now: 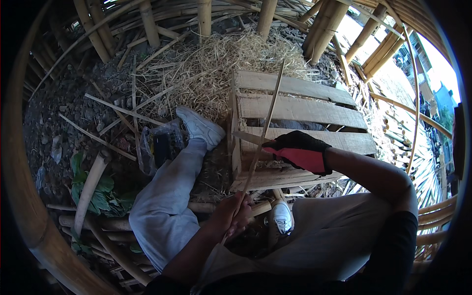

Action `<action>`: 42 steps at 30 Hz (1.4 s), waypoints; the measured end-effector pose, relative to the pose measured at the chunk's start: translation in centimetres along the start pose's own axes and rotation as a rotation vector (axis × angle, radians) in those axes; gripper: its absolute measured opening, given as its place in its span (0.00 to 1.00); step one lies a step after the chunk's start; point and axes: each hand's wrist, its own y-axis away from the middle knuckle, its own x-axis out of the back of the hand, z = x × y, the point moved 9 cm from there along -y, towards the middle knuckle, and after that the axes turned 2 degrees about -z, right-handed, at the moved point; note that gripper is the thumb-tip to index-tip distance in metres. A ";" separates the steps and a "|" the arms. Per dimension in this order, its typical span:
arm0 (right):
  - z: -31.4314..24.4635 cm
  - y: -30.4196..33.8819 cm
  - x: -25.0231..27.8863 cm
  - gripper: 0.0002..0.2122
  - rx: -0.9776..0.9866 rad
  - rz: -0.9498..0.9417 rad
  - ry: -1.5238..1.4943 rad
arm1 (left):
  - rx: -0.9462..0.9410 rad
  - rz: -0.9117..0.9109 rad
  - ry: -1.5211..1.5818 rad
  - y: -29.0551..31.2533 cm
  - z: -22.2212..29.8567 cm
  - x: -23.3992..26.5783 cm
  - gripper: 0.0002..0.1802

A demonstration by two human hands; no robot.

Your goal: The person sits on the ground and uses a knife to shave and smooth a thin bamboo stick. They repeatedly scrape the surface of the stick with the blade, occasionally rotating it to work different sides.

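Head view shows the left hand (232,216) clasping the long strip (269,115), slanting over the slatted crate's left part (248,105), and the gloved right hand (297,150) gripping a blade-like tool (247,137) across it, best kept shallow and clear of the left hand.

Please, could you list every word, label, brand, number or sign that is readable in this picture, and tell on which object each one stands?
None: I can read no text anywhere.
Bamboo strip, blade, glove, wooden crate: no readable marks.
White shoe at left: no readable lettering.
Clear plastic bag with dark contents: too dark and small to tell.
Bright background at upper right: too small and blurred to read.
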 end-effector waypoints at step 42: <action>-0.4 0.2 0.3 0.24 0.064 0.033 0.032 | -0.010 -0.058 0.064 -0.1 0.0 -0.4 0.25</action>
